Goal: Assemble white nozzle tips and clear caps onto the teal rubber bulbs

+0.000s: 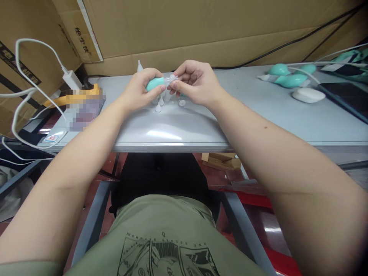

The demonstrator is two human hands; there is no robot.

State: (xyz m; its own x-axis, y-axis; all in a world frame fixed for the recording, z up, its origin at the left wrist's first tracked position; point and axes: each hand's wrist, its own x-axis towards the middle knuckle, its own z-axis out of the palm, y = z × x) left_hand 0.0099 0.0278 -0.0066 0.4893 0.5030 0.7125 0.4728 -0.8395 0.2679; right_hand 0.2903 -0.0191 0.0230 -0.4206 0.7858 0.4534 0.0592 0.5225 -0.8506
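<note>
Over the far tabletop point(244, 84), the left hand point(141, 89) wraps a bulb point(154, 84), the right hand point(199, 84) pinches a clear tip point(167, 80) skewed pressure could dislodge.

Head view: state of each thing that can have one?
Teal bulb: held in left hand.
Clear piece: at the bulb's end, held by right hand; whether fully seated, can't tell.
Front white cone: standing, tip up.
White charger: cable plugged in.
Dark device: lying flat, face dark.
White oval object: lying flat, unheld.
</note>
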